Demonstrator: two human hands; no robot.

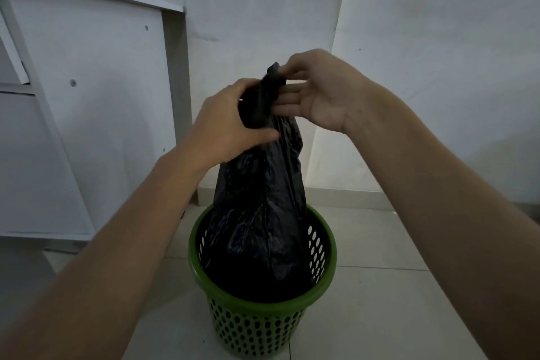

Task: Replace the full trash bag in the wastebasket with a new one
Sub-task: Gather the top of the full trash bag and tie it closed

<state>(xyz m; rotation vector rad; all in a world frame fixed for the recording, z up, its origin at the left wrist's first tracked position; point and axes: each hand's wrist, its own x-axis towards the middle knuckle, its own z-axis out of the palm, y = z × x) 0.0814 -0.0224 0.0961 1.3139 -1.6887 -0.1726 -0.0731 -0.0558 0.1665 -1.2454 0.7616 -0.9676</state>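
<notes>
Seen from the head camera, a person's two bare arms reach in from 7 and 5 o'clock toward a black trash bag that rises out of a green perforated wastebasket at the 6 o'clock side of the frame. The bag's lower part sits inside the basket, filling its mouth. Its upper part is drawn up into a narrow gathered neck near the centre of the picture.

The left hand is wrapped around that neck from the 9 o'clock side, with fingers and thumb curled round the bunched plastic. The right hand comes in from 3 o'clock. Its thumb and forefinger pinch the very tip of the neck, which stands up at 12 o'clock above the left hand, and its other fingers lie straight along the plastic below.

The basket stands on a pale tiled floor. A white cabinet fills the 9 to 10 o'clock part of the view, just beside the basket. White walls meet in a corner behind the bag, from 12 to 3 o'clock. The light is dim.
</notes>
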